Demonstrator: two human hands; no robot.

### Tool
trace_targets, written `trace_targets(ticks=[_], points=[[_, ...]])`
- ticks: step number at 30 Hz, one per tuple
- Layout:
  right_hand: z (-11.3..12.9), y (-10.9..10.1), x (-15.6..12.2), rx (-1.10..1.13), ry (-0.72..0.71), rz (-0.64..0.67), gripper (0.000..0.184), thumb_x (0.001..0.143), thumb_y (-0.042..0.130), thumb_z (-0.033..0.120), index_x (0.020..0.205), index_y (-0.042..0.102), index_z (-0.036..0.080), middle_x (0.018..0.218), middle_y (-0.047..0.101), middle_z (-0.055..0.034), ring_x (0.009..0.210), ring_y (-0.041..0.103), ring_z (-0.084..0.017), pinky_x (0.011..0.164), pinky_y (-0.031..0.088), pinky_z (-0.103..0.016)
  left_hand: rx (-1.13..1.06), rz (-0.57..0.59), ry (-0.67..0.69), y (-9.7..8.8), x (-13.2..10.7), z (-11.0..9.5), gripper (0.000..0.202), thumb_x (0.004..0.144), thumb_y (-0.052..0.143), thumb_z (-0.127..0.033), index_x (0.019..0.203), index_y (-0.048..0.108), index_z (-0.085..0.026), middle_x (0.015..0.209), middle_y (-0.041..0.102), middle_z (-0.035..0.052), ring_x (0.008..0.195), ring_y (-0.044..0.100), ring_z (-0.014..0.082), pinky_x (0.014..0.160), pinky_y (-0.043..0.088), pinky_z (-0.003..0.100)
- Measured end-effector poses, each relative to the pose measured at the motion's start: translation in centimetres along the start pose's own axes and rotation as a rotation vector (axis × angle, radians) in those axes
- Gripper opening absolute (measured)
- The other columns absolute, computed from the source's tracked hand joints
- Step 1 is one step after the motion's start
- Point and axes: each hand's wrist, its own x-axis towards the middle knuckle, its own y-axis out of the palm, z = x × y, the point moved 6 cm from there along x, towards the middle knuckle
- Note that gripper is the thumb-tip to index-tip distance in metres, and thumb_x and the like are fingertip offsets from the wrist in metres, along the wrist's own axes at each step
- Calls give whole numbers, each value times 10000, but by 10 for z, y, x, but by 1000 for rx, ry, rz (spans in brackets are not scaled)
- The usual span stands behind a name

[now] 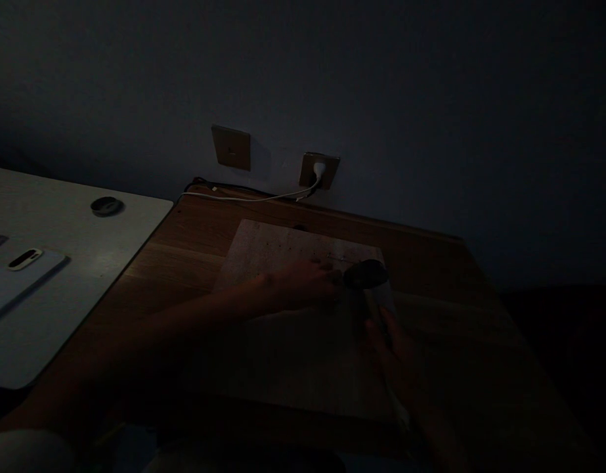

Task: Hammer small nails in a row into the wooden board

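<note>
The picture is very dark. My right hand (394,355) is wrapped round the handle of a hammer (366,274), whose dark head is over the right part of a flat board (283,355). My left hand (307,282) rests low over the same board, left of the hammer head, with its fingers bent and close together. Whatever is between those fingers, if anything, is too dark to make out. Along the board's far edge runs a row of small dark points like nails (328,255), several of them.
The board lies on a wooden table (431,269) against a wall. A white table (130,230) adjoins at left, bearing a phone (24,272) and a small round dish (106,206). A white cable (248,199) runs along the back to a wall socket (307,169).
</note>
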Motion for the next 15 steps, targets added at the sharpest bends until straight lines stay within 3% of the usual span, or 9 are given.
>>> trace_targets(ticks=[4, 9, 15], points=[[3, 1, 1, 38, -59, -22, 706, 900, 517, 704, 1378, 668, 207, 1411, 699, -174, 1333, 632, -381, 1117, 482, -557, -42, -58, 14, 1, -3, -3, 145, 978, 649, -130, 1078, 729, -198, 1070, 756, 79, 955, 706, 229, 767, 529, 330], [3, -2, 2, 35, -21, -48, 735, 887, 526, 716, 1387, 655, 193, 1391, 707, -179, 1286, 658, -371, 1072, 514, -524, -240, -56, -142, 7, -6, 4, 214, 1020, 607, -258, 1175, 673, -126, 1121, 725, 140, 999, 698, 253, 844, 558, 357], [1, -5, -1, 78, 13, -103, 699, 914, 524, 692, 1380, 663, 190, 1234, 760, -151, 1162, 705, -364, 938, 564, -486, -417, -122, -281, 23, -9, 13, 244, 884, 757, -293, 1054, 675, -139, 1183, 653, 144, 1070, 655, 264, 890, 559, 355]])
